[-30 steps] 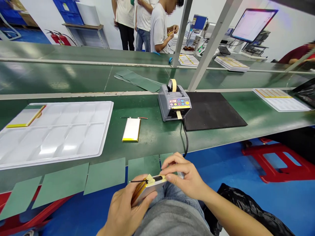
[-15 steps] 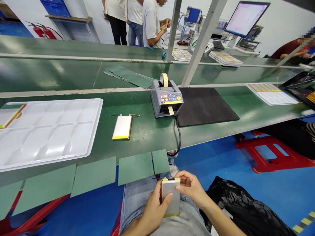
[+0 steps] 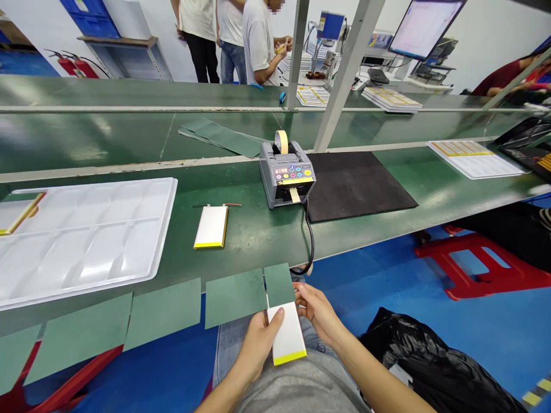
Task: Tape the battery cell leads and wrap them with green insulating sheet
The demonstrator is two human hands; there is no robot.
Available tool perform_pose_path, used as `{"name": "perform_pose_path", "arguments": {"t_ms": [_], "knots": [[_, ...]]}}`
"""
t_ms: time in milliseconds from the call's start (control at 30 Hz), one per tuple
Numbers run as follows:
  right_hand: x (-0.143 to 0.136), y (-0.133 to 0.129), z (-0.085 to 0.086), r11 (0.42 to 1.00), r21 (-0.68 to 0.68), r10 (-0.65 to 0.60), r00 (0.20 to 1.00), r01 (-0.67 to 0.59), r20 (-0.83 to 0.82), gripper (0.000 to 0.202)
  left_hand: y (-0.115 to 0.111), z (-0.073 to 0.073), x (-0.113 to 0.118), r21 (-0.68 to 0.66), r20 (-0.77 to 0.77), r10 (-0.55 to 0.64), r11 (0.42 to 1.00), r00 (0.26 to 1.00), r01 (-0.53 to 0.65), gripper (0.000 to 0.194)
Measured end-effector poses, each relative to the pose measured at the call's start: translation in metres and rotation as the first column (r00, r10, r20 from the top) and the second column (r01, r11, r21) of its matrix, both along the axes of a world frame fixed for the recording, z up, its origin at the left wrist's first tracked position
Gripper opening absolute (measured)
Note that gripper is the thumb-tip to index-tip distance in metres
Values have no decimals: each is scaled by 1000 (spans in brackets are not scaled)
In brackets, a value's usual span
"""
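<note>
My left hand (image 3: 261, 338) grips a flat pouch battery cell (image 3: 287, 338) by its left side, thumb on the white face. The cell is above my lap with its yellow-taped end toward me. Its far end meets a small green sheet (image 3: 279, 285) at the table edge, and the tabs there are hidden. At the cell's upper right corner, the fingers of my right hand (image 3: 316, 310) are closed on a red wire (image 3: 297, 284). A second battery cell (image 3: 210, 227) lies on the green table, its thin leads spread sideways.
A grey tape dispenser (image 3: 286, 175) stands beside a black mat (image 3: 361, 186). At left lies a white compartment tray (image 3: 166, 229). Green sheets (image 3: 166, 312) overhang the table's front edge. A red stool (image 3: 477, 264) and black plastic bag (image 3: 430, 355) are at right. Several people stand beyond the table.
The cell has moved up toward the table edge and now shows its white face instead of the grey one. Both hands moved with it, and its far end now meets the small green sheet.
</note>
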State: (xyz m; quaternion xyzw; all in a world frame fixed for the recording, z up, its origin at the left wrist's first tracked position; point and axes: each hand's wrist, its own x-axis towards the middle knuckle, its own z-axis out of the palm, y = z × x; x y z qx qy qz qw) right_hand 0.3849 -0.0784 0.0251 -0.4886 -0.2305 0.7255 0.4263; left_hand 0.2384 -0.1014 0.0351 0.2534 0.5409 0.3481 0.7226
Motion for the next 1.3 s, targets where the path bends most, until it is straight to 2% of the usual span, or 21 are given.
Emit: {"name": "perform_pose_path", "arguments": {"t_ms": [467, 733, 833, 933, 1000, 1100, 1200, 1233, 1300], "knots": [[-2, 0, -1, 1000, 12, -27, 996, 26, 87, 41, 1, 5, 3, -46, 22, 35, 998, 999, -34, 51], [-6, 3, -3, 998, 53, -52, 983, 43, 173, 41, 2, 4, 10, -72, -42, 96, 992, 994, -99, 45], [-9, 3, 4, 998, 60, -46, 980, 34, 195, 42, 1, 8, 13, -77, -59, 105, 991, 993, -109, 49], [-10, -5, 22, 994, 102, -53, 973, 31, 224, 39, -5, 23, 11, -37, -54, 108, 993, 993, -110, 44], [-8, -14, 38, 985, 175, -45, 969, 2, 241, 34, -10, 37, 4, 36, -23, 53, 998, 998, -52, 42], [2, -21, 59, 954, 273, 66, 976, -122, 206, 29, -10, 54, -12, 215, -67, -132, 966, 989, 144, 44], [12, -11, 76, 899, 407, 85, 977, -160, 195, 44, -3, 63, -28, 335, -302, -200, 893, 932, 300, 39], [14, -5, 81, 871, 466, 51, 973, -154, 227, 47, 0, 64, -33, 343, -387, -198, 876, 900, 340, 38], [14, 9, 92, 806, 559, -11, 939, -195, 343, 41, 4, 66, -40, 313, -539, -192, 858, 820, 406, 38]]}}
